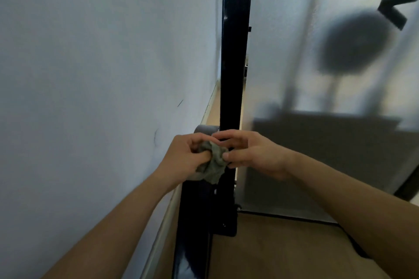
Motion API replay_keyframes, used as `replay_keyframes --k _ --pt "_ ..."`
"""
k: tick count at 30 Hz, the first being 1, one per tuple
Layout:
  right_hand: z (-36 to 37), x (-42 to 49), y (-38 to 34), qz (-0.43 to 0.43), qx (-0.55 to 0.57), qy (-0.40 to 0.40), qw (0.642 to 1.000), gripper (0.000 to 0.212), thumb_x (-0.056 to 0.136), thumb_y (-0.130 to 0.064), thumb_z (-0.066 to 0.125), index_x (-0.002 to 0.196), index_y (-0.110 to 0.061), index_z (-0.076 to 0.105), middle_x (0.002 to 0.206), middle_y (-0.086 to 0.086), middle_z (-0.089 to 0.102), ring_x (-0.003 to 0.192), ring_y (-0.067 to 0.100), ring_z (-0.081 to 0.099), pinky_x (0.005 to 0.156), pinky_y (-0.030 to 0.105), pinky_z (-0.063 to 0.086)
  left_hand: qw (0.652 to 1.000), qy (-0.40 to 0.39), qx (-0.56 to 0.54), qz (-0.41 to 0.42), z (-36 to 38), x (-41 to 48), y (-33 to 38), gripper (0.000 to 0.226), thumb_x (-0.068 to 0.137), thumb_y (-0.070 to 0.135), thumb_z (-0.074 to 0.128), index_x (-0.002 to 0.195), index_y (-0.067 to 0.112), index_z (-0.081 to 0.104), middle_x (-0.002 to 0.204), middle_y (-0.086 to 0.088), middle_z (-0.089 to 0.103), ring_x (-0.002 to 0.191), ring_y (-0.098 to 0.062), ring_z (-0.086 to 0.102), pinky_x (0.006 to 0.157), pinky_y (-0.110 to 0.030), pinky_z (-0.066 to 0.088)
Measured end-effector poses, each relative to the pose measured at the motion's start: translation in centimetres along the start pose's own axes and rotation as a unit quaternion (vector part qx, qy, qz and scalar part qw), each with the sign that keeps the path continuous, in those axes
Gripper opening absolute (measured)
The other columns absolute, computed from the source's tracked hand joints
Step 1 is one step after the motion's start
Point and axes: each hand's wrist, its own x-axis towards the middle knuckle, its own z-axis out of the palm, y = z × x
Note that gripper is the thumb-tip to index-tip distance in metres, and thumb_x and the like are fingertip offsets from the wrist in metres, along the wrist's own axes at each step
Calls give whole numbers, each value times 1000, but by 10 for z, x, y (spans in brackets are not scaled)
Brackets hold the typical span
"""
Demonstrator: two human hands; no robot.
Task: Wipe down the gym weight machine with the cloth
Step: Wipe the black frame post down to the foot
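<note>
Cloth (213, 163), soft, light and crumpled, sits bunched against the black upright post (235, 52) of the weight machine. Left hand (183, 154) grips it with curled fingers; right hand (247, 154) pinches its edge. Regathering into a flat pad would likely wipe better.

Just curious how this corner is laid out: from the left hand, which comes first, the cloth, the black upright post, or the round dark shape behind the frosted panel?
1. Cloth: held in the left hand, also pinched by the right hand.
2. Black upright post: just behind the hands.
3. Round dark shape: far upper right, behind the frosted panel.
</note>
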Motion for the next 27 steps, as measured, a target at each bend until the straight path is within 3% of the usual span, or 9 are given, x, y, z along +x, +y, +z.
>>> replay_keyframes --k 2,8,13,16,20,22,23,25,27 --pt "1 1 1 1 -44 10 999 33 92 -6 67 123 -18 67 112 5 73 105 19 70 86 31 57 999 23 32 6 -4 3 2 17 82 2 77 91 16 79 82 -3 77 81 -23 75 77 -44 63" --pt "0 4 7 -5 -94 101 990 10 89 -4 73 98 -1 73 80 12 73 67 17 66 66 30 54 992 67 103 2 -10 9 2 10 78 13 79 79 23 78 73 4 75 72 -18 71 70 -38 62" --pt "-10 5 11 -7 -89 285 954 3 88 -1 71 85 0 71 67 12 68 50 12 60 46 21 47 982 75 174 -7 -22 17 1 8 80 17 80 81 26 80 67 12 73 65 1 69 62 -10 50" --pt "-14 9 10 -13 -20 388 921 8 87 1 67 80 -2 67 67 16 71 49 18 63 42 24 47 974 90 208 -4 -20 24 0 8 81 24 81 84 31 78 73 17 70 70 2 67 62 -5 43" --pt "-10 16 9 -45 84 440 893 5 89 3 66 88 -2 64 76 19 73 64 28 73 56 32 59 945 161 285 -2 -2 39 -3 5 90 37 72 90 32 73 87 7 59 76 -6 53 64 -10 32" --pt "-9 20 9 -84 68 473 875 11 86 4 69 86 -6 65 77 14 73 72 26 74 66 35 61 946 203 254 -15 7 47 -3 9 95 36 66 94 29 72 83 9 63 70 -6 56 65 -9 36" --pt "-8 22 8 -101 24 490 866 14 84 3 70 83 -9 65 77 10 73 74 21 73 70 35 62 956 208 205 -29 12 52 -3 11 96 34 65 95 26 72 82 8 67 70 -8 62 68 -14 46" --pt "-3 24 5 -138 -62 500 852 15 83 0 73 84 -14 67 80 -1 71 77 7 69 77 27 60 979 191 41 -65 20 63 -6 11 97 27 64 96 21 73 82 3 74 75 -17 72 79 -37 62" --pt "2 24 5 -193 -147 468 850 17 85 -2 73 94 -16 69 90 -7 71 85 3 67 85 21 57 977 166 -99 -86 28 68 -6 10 97 21 63 97 21 73 86 -2 77 84 -26 75 85 -49 61"
